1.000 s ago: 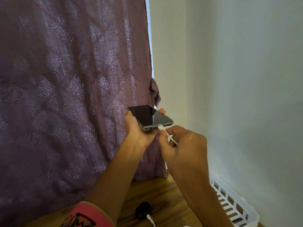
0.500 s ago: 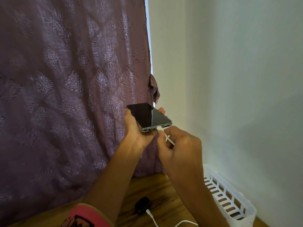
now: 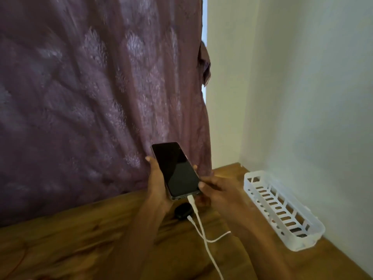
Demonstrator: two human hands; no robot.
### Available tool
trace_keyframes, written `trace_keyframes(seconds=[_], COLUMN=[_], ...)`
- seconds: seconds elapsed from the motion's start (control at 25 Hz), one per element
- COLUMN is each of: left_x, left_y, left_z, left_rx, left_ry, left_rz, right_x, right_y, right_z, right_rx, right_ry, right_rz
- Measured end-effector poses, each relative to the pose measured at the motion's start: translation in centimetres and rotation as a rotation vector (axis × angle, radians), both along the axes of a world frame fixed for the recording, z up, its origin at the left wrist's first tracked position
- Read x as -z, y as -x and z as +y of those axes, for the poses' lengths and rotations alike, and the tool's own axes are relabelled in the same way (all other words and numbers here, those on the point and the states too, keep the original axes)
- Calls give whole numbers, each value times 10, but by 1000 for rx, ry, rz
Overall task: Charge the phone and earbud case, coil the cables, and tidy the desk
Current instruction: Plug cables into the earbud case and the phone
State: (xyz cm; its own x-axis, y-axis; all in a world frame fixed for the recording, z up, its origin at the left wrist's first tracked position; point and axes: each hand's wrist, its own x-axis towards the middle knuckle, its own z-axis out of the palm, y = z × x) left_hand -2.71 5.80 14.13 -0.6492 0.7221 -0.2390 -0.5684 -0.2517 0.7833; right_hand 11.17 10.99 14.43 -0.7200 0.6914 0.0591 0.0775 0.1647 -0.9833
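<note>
— Where was the phone?

— In the left hand, lifted above the table with its dark screen up. The thumb lay along the phone's left edge, and fingertips showed at the right edge, so the hand wrapped it from beneath.

— And the right hand?

— Just right of the phone's lower corner, its thumb touching the edge there. The other fingers were blurred and partly tucked behind the phone; I couldn't tell whether they gripped anything.

— Was it plugged in?

— Yes. A white cable sat in the port on the bottom edge, between the two hands, and ran down toward the person between the forearms.

— The earbud case?

— Black, lying on the table directly under the hands, below the phone's lower end. A second white cable met it and crossed the first one just beside the right forearm.

— Anything else nearby?

— A white slotted basket on the table to the right of the right hand, against the wall. A purple patterned curtain hung beyond the hands.
</note>
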Motion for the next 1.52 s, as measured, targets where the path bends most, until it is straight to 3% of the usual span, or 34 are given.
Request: trace_keyframes(seconds=[0.16, 0.36, 0.68, 0.96, 1.28, 1.52], left_x=[57, 121, 171, 179, 185, 189], left_y=[10, 13, 11, 13, 14, 7], left_z=[-15, -54, -90, -90, -89, -95], left_rx=[-119, 9, 130, 144, 177, 133], left_ry=[445, 645, 976, 1085, 1106, 1033], left_rz=[128, 446, 834, 953, 1002, 940], right_x=[62, 141, 175, 172, 179, 182], right_y=[12, 22, 33, 36, 42, 36], right_z=[-2, -16, -31, -26, -31, -46], right_rx=[31, 60, -81, -194, -168, -8], right_ry=[223, 412, 198, -63, -102, -52], right_rz=[-12, -163, -407, -498, -576, -526])
